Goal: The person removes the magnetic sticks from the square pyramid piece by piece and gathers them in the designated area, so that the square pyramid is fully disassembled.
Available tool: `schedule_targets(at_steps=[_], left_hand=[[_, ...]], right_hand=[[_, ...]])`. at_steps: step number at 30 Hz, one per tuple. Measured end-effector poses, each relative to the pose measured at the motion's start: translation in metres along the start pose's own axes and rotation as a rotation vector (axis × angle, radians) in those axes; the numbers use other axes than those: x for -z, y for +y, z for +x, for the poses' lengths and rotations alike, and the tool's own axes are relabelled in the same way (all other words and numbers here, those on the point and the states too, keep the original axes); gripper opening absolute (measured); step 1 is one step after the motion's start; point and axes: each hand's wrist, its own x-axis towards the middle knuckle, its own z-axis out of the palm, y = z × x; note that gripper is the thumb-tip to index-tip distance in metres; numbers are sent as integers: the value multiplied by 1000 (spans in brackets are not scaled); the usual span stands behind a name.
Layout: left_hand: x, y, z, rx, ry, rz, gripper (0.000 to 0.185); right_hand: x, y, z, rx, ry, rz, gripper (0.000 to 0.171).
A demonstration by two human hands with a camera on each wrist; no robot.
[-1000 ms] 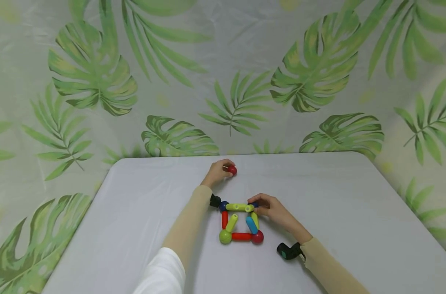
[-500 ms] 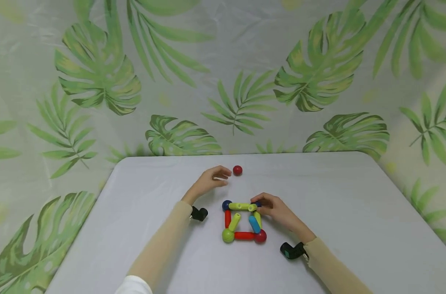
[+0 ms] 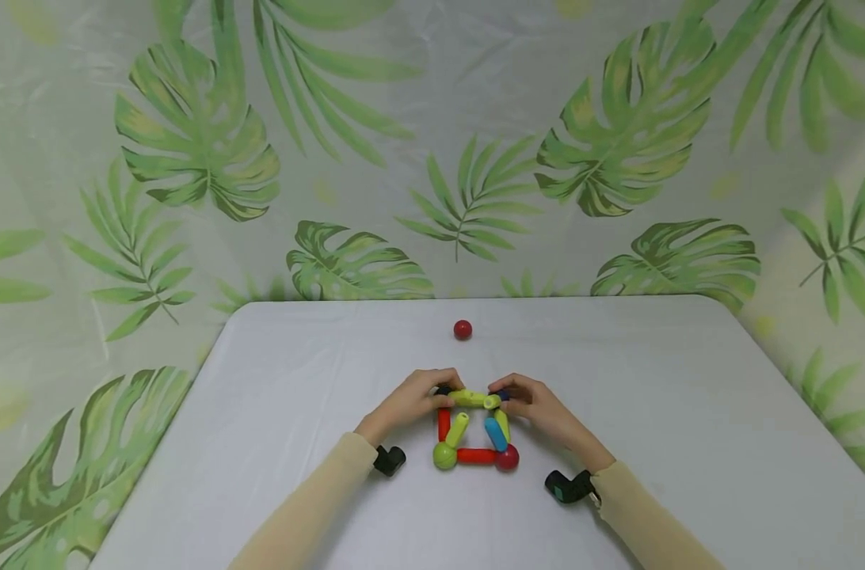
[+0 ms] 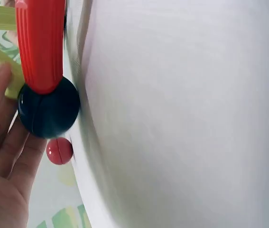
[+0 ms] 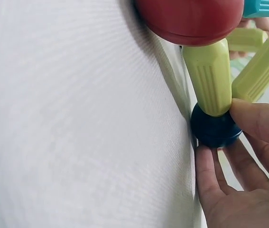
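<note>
Both hands are at the far corners of a square frame of plastic building rods and balls. My left hand (image 3: 408, 402) grips the far-left blue ball (image 4: 49, 111), its thumb on a slanted yellow-green rod (image 4: 13, 84). At the far-right corner my right hand (image 3: 544, 409) holds another blue ball (image 5: 215, 127), with the thumb against a leaning yellow-green rod (image 5: 260, 69). Nearer me are a green ball (image 3: 444, 456) and a red ball (image 3: 507, 458), joined by a red rod (image 3: 477, 456). From the red ball a short blue rod (image 3: 497, 434) leans inward.
A loose red ball (image 3: 462, 330) lies beyond the frame, near the back edge of the white table (image 3: 661, 372). Leaf-printed cloth (image 3: 361, 265) hangs behind. Each wrist wears a small black camera, the left one (image 3: 390, 461) and the right one (image 3: 568, 486).
My left hand has let go of the loose red ball near the back edge, drawn back toward me and taken hold of the far-left blue ball. The right hand has stayed put.
</note>
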Motion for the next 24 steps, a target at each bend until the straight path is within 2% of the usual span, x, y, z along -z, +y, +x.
schedule_targets(at_steps=[3,7,10,12,14,16,19,24], left_hand=[[1,2,2,-16,55,46,12],[8,-6,3,34,142,-6,12],[20,-22,3,118,262,-43,13],[30,-35,5,182,350,-32,14],[41,-46,6,261,407,-30,14],[51,-54,9,343,434,-34,13],[64,-65,14,434,441,-40,14],[74,-81,22,517,432,7,15]], right_hand=[[0,3,1,1,-5,2,28],[0,4,0,14,-17,24,28],[1,5,0,24,-26,33,28],[2,5,-1,27,-26,31,28],[2,5,-1,26,-24,30,28],[2,5,-2,24,-23,33,28],[2,5,-2,28,-24,33,28],[1,5,-1,39,-32,44,28]])
